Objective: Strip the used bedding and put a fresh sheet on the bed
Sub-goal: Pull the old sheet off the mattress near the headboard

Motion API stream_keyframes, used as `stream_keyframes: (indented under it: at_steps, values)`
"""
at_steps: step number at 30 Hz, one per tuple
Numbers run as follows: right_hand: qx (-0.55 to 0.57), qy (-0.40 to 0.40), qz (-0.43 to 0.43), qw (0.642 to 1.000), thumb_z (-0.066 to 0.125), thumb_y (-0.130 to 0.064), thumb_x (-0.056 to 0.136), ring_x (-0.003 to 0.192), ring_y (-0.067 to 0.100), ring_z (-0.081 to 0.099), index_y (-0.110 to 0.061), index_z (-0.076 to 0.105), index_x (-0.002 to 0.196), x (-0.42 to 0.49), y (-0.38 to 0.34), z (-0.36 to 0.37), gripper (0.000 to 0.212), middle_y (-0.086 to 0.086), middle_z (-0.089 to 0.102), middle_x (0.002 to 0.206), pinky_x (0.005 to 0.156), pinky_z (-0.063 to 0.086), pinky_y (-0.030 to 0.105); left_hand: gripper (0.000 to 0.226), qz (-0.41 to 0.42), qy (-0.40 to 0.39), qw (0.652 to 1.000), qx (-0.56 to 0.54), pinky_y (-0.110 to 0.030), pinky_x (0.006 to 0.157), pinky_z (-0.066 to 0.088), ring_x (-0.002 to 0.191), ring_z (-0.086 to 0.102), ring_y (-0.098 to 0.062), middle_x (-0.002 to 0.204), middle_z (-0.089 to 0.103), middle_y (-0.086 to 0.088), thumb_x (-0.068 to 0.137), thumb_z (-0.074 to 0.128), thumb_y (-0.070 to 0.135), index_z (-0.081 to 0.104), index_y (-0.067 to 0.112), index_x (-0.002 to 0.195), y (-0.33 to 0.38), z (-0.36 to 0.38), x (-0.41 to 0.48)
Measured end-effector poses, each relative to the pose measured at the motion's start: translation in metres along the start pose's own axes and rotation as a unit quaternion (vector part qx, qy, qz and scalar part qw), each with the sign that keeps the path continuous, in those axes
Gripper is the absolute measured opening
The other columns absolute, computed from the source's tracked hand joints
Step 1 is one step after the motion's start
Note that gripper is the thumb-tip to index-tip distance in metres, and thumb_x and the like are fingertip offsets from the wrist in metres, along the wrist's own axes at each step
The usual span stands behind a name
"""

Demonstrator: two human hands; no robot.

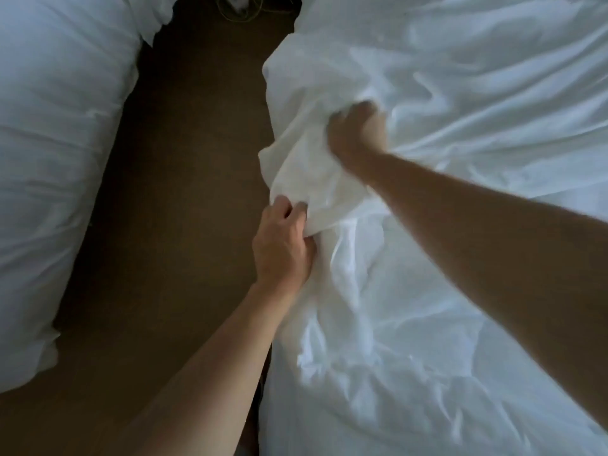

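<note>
Bedding fills the picture: white bedding (460, 307) lies crumpled across the bed (274, 406), covering it right out to its left edge, so by my read the stripping is only just under way. Off the bed's left side, a second white-covered bed (49, 159) sits well apart, and between the two runs a strip of brown floor (184, 209). At the bed's left edge, a bunched fold (306, 172) of that bedding is gathered up above the flatter cloth around it. Right hand (357, 133) is in there, just inside the bed's edge, closed in a fist round the top of the bunch; it's blurred, so finger detail is lost. Left hand (283, 245) works right at the bed's edge, nearer the person, fingers curled and pinching the lower end of the same fold. Two grips on one gather, likely so the cloth can be hauled clear in a single pull. Beyond the bed's far left corner, a tangle of cables (240, 8) lies on the floor.
</note>
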State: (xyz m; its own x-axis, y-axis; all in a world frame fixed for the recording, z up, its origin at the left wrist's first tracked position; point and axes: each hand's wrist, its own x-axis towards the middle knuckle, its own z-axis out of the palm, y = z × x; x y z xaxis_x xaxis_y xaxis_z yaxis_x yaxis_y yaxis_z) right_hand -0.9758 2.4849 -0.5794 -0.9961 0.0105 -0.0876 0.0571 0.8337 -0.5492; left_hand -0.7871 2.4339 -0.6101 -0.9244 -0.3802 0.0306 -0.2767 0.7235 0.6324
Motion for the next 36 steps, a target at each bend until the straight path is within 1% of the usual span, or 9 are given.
stream_keyframes:
  at_steps: [3, 6, 11, 15, 18, 25, 29, 34, 36]
  values:
    - [0.143, 0.178, 0.078, 0.97, 0.043, -0.044, 0.079, 0.071, 0.014, 0.056, -0.021, 0.051, 0.076, 0.081, -0.023, -0.039, 0.025, -0.014, 0.048, 0.064, 0.069, 0.044, 0.019, 0.027, 0.028, 0.107, 0.994, 0.019, -0.041, 0.061, 0.051, 0.077, 0.053, -0.031, 0.087, 0.057, -0.009, 0.064, 0.073, 0.005, 0.061, 0.011, 0.087, 0.018, -0.009, 0.049]
    - [0.075, 0.126, 0.063, 0.987, 0.033, -0.047, 0.086, 0.106, 0.025, 0.063, -0.025, 0.063, 0.114, 0.098, -0.007, -0.04, 0.046, -0.01, 0.065, 0.104, 0.094, 0.051, 0.039, 0.029, 0.055, 0.078, 0.994, 0.054, -0.043, 0.068, 0.047, 0.077, 0.053, -0.033, 0.084, 0.059, -0.007, 0.059, 0.075, 0.006, 0.062, 0.012, 0.085, 0.032, -0.012, 0.055]
    - [-0.241, -0.224, -0.04, 0.944, 0.047, -0.065, 0.092, 0.122, 0.036, 0.057, -0.011, 0.062, 0.128, 0.025, 0.05, 0.018, 0.066, 0.015, 0.059, 0.134, 0.098, 0.045, 0.043, 0.034, 0.123, -0.086, 0.989, 0.008, -0.032, 0.061, 0.033, 0.068, 0.048, -0.026, 0.077, 0.053, -0.004, 0.053, 0.072, -0.004, 0.056, 0.011, 0.079, 0.037, 0.01, -0.043]
    - [-0.32, -0.33, -0.063, 0.886, 0.043, -0.092, 0.073, 0.136, 0.035, 0.043, -0.008, 0.045, 0.145, 0.029, 0.042, 0.021, 0.111, 0.015, 0.042, 0.153, 0.111, 0.034, 0.046, 0.019, -0.05, -0.087, 0.994, -0.033, -0.037, 0.065, 0.04, 0.076, 0.049, -0.03, 0.086, 0.053, -0.011, 0.068, 0.061, 0.0, 0.06, 0.006, 0.086, 0.019, 0.03, -0.043]
    - [-0.357, -0.396, -0.108, 0.839, 0.05, -0.054, 0.097, 0.119, 0.034, 0.054, -0.006, 0.057, 0.13, 0.029, 0.053, 0.012, 0.059, 0.019, 0.054, 0.139, 0.097, 0.04, 0.037, 0.016, -0.158, -0.106, 0.981, -0.041, -0.031, 0.069, 0.03, 0.088, 0.052, -0.034, 0.094, 0.052, -0.011, 0.081, 0.061, 0.004, 0.064, 0.004, 0.096, 0.014, 0.034, -0.026]
    - [-0.08, 0.013, -0.046, 0.996, 0.049, -0.041, 0.086, 0.101, 0.035, 0.065, -0.008, 0.065, 0.109, 0.066, 0.018, -0.015, 0.044, 0.016, 0.067, 0.109, 0.08, 0.049, 0.036, 0.036, 0.051, 0.058, 0.996, -0.034, -0.031, 0.06, 0.032, 0.072, 0.036, -0.02, 0.081, 0.045, -0.002, 0.056, 0.036, 0.001, 0.044, 0.019, 0.086, 0.056, -0.01, 0.006]
    - [-0.048, -0.236, -0.085, 0.967, 0.064, -0.034, 0.095, 0.082, 0.021, 0.066, -0.016, 0.059, 0.089, 0.027, 0.021, -0.001, 0.02, -0.002, 0.06, 0.084, 0.064, 0.048, 0.021, 0.028, 0.006, -0.076, 0.994, 0.083, -0.036, 0.072, 0.038, 0.086, 0.048, -0.03, 0.096, 0.051, -0.009, 0.073, 0.06, 0.004, 0.056, 0.014, 0.099, 0.036, -0.003, -0.031]
    - [-0.005, -0.017, -0.34, 0.94, 0.062, -0.061, 0.09, 0.069, 0.016, 0.046, -0.014, 0.052, 0.079, -0.085, 0.09, -0.066, 0.049, -0.004, 0.05, 0.077, 0.067, 0.038, 0.031, 0.027, -0.105, -0.103, 0.987, 0.068, -0.04, 0.077, 0.046, 0.09, 0.049, -0.028, 0.101, 0.053, -0.01, 0.081, 0.067, 0.012, 0.058, 0.01, 0.107, 0.026, 0.017, -0.061]
    - [-0.114, -0.126, -0.253, 0.952, 0.038, -0.089, 0.08, 0.067, 0.016, 0.05, -0.029, 0.045, 0.074, -0.123, 0.149, -0.104, 0.06, -0.013, 0.048, 0.071, 0.067, 0.041, 0.033, 0.027, -0.088, -0.064, 0.993, 0.037, -0.041, 0.07, 0.046, 0.083, 0.05, -0.03, 0.094, 0.055, -0.011, 0.073, 0.069, 0.003, 0.057, 0.006, 0.097, 0.035, 0.021, -0.057]
